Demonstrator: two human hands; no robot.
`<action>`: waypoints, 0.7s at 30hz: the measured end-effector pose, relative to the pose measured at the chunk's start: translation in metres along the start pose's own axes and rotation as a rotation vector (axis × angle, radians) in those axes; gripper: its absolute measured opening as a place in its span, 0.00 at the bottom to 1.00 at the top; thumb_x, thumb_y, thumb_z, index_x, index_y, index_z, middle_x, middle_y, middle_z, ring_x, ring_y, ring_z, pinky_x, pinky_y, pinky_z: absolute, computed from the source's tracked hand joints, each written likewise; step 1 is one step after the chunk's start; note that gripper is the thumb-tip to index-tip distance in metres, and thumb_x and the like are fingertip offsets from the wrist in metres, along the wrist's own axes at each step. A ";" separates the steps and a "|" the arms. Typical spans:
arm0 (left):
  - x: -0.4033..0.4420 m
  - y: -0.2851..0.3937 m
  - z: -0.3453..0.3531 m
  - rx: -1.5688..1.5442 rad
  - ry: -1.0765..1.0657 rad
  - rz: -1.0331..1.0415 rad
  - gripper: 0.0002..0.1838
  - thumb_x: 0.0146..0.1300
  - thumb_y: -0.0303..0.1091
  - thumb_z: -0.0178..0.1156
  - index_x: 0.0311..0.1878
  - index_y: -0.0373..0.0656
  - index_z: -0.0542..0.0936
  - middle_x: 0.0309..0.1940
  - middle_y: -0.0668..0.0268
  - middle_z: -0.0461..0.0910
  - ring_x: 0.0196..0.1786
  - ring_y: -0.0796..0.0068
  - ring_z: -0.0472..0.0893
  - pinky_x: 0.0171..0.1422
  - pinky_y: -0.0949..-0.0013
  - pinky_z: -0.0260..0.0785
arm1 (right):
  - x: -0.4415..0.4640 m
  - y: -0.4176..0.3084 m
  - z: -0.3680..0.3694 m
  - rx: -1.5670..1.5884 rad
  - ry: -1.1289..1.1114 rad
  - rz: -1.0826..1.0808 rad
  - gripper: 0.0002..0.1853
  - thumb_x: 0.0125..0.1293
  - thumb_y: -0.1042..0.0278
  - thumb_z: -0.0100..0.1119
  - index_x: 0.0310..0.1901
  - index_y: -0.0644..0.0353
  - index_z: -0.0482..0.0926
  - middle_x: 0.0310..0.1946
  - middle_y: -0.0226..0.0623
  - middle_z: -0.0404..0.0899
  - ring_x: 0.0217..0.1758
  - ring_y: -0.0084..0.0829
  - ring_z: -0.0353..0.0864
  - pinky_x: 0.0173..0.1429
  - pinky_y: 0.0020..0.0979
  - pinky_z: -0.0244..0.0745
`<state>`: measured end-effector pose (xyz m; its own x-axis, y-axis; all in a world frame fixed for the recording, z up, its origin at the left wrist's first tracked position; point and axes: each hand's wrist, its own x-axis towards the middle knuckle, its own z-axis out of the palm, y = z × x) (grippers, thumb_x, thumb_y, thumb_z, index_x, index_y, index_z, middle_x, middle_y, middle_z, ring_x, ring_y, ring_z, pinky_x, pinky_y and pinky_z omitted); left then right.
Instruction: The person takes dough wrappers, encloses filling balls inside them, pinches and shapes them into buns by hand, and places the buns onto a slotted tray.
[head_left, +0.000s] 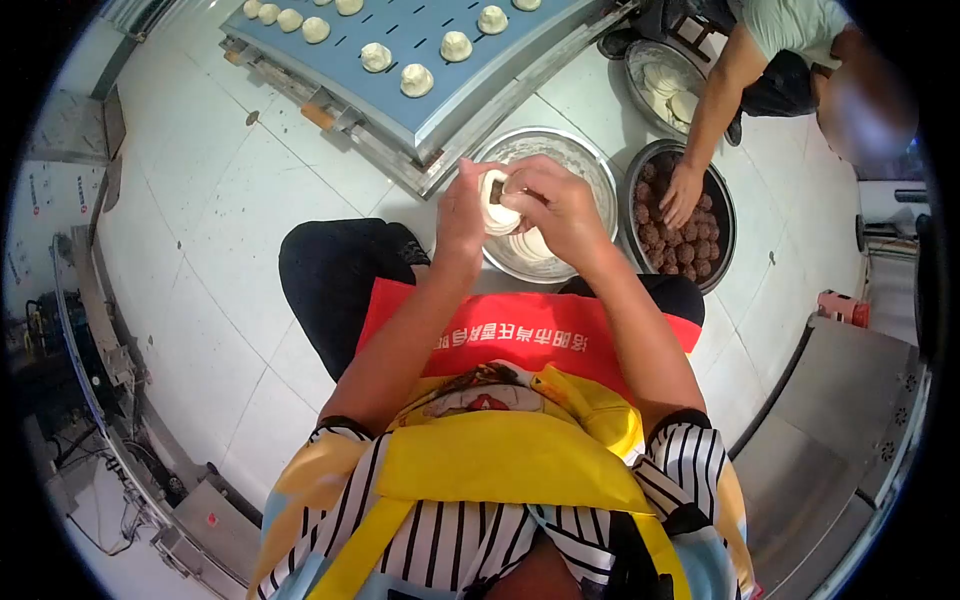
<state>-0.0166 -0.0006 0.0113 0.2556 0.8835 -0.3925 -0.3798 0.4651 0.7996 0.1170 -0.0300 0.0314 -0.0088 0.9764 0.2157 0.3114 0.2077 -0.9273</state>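
Note:
Between my two hands is a bun of pale dough (493, 222), its top still open around a dark filling. My left hand (460, 215) is curled round the bun from the left side. From the right, my right hand (560, 208) pinches the dough rim with thumb and fingers. Directly below is a metal bowl (603, 172) with a floury inside, and flat dough wrappers (532, 246) lie in it, partly hidden by my hands. To the right, a dark basin (733, 225) holds several brown filling balls (690, 250).
Ahead on the left stands a blue slotted tray table (400, 125) with several shaped buns (456, 46). A co-worker's hand (683, 196) reaches into the basin. Beyond it, another metal bowl (640, 50) holds dough wrappers. A red apron (520, 325) covers my lap.

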 end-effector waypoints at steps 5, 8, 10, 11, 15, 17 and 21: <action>0.006 0.007 -0.005 0.075 0.009 -0.062 0.34 0.71 0.60 0.40 0.45 0.35 0.79 0.36 0.62 0.80 0.39 0.77 0.80 0.45 0.72 0.72 | 0.000 -0.013 0.001 -0.048 0.006 0.138 0.05 0.57 0.76 0.62 0.35 0.65 0.79 0.30 0.35 0.75 0.34 0.29 0.80 0.31 0.28 0.76; 0.009 0.001 -0.012 0.157 -0.026 -0.029 0.34 0.71 0.61 0.40 0.44 0.35 0.80 0.34 0.62 0.81 0.38 0.77 0.79 0.44 0.73 0.71 | 0.002 -0.016 0.001 0.122 -0.029 0.294 0.03 0.57 0.78 0.62 0.33 0.65 0.79 0.31 0.35 0.74 0.31 0.28 0.79 0.30 0.28 0.76; 0.008 0.004 -0.014 0.240 -0.069 0.019 0.35 0.71 0.61 0.40 0.43 0.34 0.81 0.34 0.61 0.81 0.38 0.75 0.79 0.45 0.72 0.70 | 0.000 -0.017 -0.001 0.095 -0.101 0.218 0.03 0.57 0.79 0.62 0.33 0.66 0.79 0.32 0.34 0.73 0.29 0.28 0.79 0.30 0.27 0.76; 0.007 0.006 -0.015 0.281 -0.091 0.038 0.35 0.71 0.61 0.40 0.43 0.34 0.81 0.34 0.60 0.81 0.38 0.74 0.79 0.45 0.72 0.69 | -0.003 -0.017 -0.002 0.097 -0.106 0.159 0.03 0.57 0.79 0.62 0.33 0.66 0.79 0.34 0.35 0.73 0.29 0.28 0.79 0.30 0.27 0.76; 0.020 0.018 -0.024 0.597 -0.167 -0.011 0.36 0.69 0.61 0.41 0.43 0.32 0.81 0.34 0.56 0.82 0.40 0.69 0.79 0.48 0.68 0.68 | -0.003 -0.017 0.001 0.049 -0.147 0.034 0.03 0.57 0.78 0.62 0.34 0.66 0.79 0.38 0.35 0.73 0.29 0.28 0.79 0.31 0.27 0.77; 0.027 0.026 -0.024 0.709 -0.212 -0.064 0.36 0.68 0.62 0.41 0.43 0.31 0.80 0.34 0.54 0.82 0.41 0.66 0.79 0.49 0.66 0.68 | 0.000 -0.018 0.001 0.008 -0.138 0.012 0.03 0.57 0.78 0.62 0.34 0.65 0.79 0.40 0.35 0.73 0.30 0.29 0.80 0.32 0.27 0.77; 0.037 0.038 -0.018 0.737 -0.311 0.123 0.35 0.68 0.61 0.42 0.43 0.32 0.80 0.34 0.51 0.81 0.42 0.62 0.80 0.49 0.64 0.68 | 0.013 -0.012 -0.005 -0.097 -0.061 -0.081 0.05 0.57 0.76 0.64 0.34 0.64 0.79 0.38 0.36 0.76 0.30 0.29 0.80 0.31 0.29 0.75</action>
<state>-0.0377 0.0507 0.0188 0.5273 0.8194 -0.2248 0.2345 0.1140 0.9654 0.1177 -0.0201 0.0472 -0.0942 0.9590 0.2674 0.3978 0.2825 -0.8729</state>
